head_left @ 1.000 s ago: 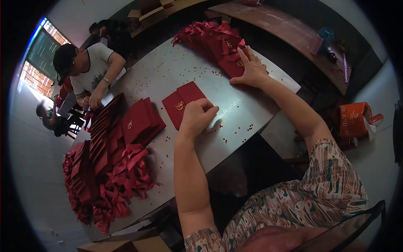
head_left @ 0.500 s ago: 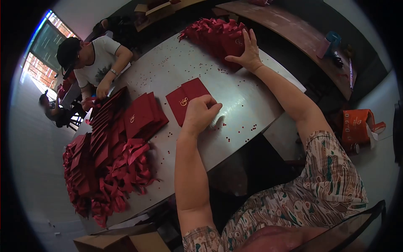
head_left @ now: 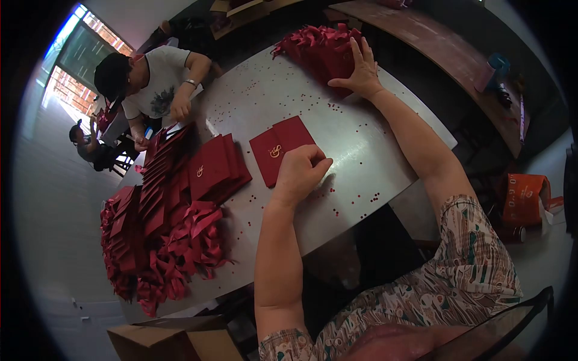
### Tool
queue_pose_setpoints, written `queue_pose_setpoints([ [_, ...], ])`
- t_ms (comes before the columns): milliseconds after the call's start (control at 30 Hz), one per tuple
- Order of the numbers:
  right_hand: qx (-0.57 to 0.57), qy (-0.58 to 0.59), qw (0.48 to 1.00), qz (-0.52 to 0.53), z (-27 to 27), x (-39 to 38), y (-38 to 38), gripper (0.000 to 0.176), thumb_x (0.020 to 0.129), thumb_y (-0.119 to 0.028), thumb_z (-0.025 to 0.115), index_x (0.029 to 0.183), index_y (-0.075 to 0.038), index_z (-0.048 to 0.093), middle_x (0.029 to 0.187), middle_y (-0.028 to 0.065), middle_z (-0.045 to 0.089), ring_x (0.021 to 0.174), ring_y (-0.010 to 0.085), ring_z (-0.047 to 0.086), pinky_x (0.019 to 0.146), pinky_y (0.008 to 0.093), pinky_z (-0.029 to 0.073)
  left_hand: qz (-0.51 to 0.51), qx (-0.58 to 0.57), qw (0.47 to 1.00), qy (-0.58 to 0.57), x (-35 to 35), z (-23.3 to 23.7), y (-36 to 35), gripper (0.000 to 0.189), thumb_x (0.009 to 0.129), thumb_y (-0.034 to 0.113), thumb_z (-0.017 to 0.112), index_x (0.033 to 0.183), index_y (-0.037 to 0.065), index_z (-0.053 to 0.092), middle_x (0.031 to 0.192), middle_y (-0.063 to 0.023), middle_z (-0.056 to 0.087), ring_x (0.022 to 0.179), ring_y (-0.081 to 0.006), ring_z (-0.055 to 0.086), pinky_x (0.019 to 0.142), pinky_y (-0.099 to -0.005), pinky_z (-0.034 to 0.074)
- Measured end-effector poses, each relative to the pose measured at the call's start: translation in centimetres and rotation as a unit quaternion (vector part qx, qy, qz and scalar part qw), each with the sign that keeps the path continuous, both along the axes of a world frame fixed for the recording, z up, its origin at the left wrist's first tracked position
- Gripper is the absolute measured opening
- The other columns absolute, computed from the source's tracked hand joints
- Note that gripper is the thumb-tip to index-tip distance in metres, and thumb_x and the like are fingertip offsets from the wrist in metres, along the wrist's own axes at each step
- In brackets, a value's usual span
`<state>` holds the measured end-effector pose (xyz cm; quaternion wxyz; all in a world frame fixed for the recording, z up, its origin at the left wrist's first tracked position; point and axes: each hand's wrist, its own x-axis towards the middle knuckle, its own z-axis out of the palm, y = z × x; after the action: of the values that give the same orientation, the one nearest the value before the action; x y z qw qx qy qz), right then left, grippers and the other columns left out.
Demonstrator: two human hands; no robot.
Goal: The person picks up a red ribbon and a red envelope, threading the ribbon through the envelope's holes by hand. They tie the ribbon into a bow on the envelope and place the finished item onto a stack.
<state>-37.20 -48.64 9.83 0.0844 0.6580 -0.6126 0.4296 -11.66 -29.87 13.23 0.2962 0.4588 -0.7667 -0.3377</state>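
My left hand [head_left: 301,172] is closed over the lower right part of a dark red folder [head_left: 278,141] with a gold emblem, its fingertips curled and hidden contents, if any, too small to see. With fingers spread, my right hand [head_left: 361,72] lies against the right end of a pile of red folders with ribbons [head_left: 316,51] at the table's far end. Left of the single folder stands a short stack of red folders [head_left: 212,168]. A larger heap of red folders [head_left: 129,225] and loose red ribbons [head_left: 189,240] fills the table's left side.
Small red dots are scattered over the grey table [head_left: 253,90]. A co-worker [head_left: 159,81] leans over its left edge, hands at the heap. Another person [head_left: 90,141] sits farther back. An orange bag [head_left: 525,200] is at the right, an open cardboard box [head_left: 150,343] below.
The whole view has shifted slightly, moving things rightward. The co-worker's raised hand has come away from the red heap. My hands keep nearly the same places on the folders.
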Motion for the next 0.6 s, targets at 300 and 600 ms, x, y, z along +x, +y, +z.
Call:
queue_pose_setpoints([
  [300,-0.02,-0.048,0.998,0.027,0.5,-0.6,0.7,0.129,0.052,-0.071,0.078,0.152,-0.025,0.011,0.157,0.016,0.009,0.145,0.0385,0.01,0.109,0.0655,0.017,-0.004,-0.021,0.999,0.035,0.0,-0.3,0.2,0.014,0.081,0.012,0.068,0.083,-0.001,0.064,0.073,-0.0029,0.061,0.069,-0.0091,0.054,0.063,-0.0249,0.044],
  [600,-0.044,-0.069,0.997,-0.008,0.8,-1.3,0.7,0.122,0.057,-0.075,0.072,0.151,-0.02,0.018,0.155,0.0179,0.015,0.143,0.0377,0.015,0.108,0.0661,0.016,0.009,-0.024,0.999,0.039,0.0,-0.5,0.0,0.013,0.081,0.011,0.068,0.082,-0.002,0.064,0.073,-0.0034,0.062,0.068,-0.0095,0.055,0.063,-0.0251,0.044],
])
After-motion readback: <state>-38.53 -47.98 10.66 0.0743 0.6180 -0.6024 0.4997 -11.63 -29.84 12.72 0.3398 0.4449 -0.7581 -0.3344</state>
